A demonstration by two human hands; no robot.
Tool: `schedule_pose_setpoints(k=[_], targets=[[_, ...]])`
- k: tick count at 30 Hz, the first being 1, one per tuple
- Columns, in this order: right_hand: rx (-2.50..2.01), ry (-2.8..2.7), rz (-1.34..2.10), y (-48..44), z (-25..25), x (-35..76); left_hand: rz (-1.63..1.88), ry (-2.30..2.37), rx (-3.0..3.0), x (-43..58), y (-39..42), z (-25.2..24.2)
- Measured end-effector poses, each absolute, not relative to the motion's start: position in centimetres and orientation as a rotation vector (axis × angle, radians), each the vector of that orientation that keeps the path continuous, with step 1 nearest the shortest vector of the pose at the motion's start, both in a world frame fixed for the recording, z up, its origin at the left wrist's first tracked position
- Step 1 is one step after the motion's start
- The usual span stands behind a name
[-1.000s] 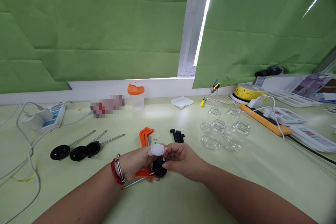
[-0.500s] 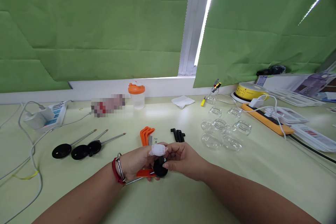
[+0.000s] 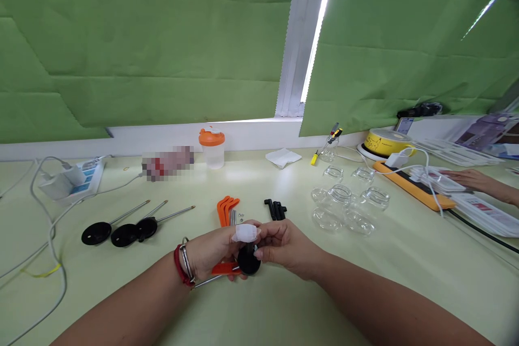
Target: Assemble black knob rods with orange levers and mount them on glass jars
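Note:
My left hand [image 3: 213, 254], its thumb wrapped in white tape [image 3: 245, 233], grips a black disc piece [image 3: 248, 262] with a metal rod [image 3: 208, 281] running out to the left. An orange handle piece [image 3: 225, 268] is in the same grasp, beside the disc. Fingers of my right hand [image 3: 290, 248] pinch at the disc's upper right edge, where a tiny shiny metal part [image 3: 255, 247] shows; what they hold is mostly hidden. Just beyond lie orange handles [image 3: 227, 208], small metal pins [image 3: 233, 218] and black L-shaped pieces [image 3: 274, 210].
Several black discs with rods [image 3: 97, 233] lie left. Clear glass jars [image 3: 339, 203] stand right, before an orange power strip [image 3: 413, 186]. An orange-lidded cup [image 3: 212, 146] and a tissue [image 3: 283, 158] are behind. Another person's hand [image 3: 470, 178] rests on white packs at far right.
Another person's hand has come into view from the right edge, over the white packs. My two hands have kept nearly the same hold on the disc piece.

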State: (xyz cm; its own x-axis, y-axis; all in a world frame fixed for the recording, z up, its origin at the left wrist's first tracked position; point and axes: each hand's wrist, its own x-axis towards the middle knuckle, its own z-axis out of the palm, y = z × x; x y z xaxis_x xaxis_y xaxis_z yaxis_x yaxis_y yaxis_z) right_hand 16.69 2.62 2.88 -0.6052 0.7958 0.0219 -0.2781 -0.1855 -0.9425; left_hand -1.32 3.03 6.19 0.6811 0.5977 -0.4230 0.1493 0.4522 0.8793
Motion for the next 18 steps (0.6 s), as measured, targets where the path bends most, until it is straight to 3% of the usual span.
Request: schedule_pose_setpoints(k=[18], targets=[[-0.614, -1.355, 1.875, 2.66, 2.75, 16.71, 0.309, 0.81, 1.094, -1.15, 2.88, 6.58]])
